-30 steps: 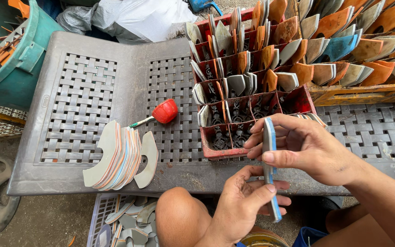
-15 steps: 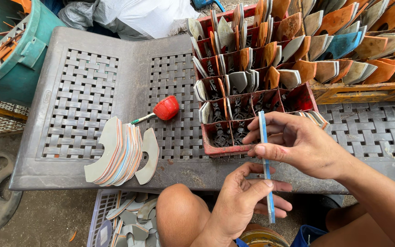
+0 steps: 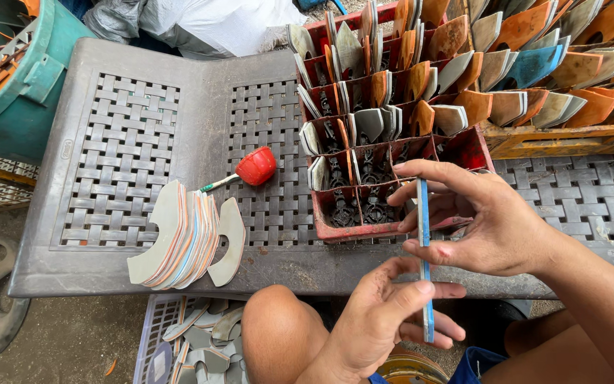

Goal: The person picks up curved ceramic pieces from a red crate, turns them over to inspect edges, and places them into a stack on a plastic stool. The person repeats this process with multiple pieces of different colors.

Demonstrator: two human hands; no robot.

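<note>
- Both hands, right hand (image 3: 495, 231) and left hand (image 3: 381, 320), pinch a thin blue strip (image 3: 424, 256) edge-on, lower centre.
- Red tray (image 3: 392, 153) upper centre mostly filled; front slots empty.
- Stack of curved pieces (image 3: 182, 238) on table (image 3: 115, 78), centre left, untouched.

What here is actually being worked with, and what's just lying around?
In use:
left hand
right hand
blue strip
red tray

Lying about:
stack of curved pieces
red-handled tool
teal bin
</note>
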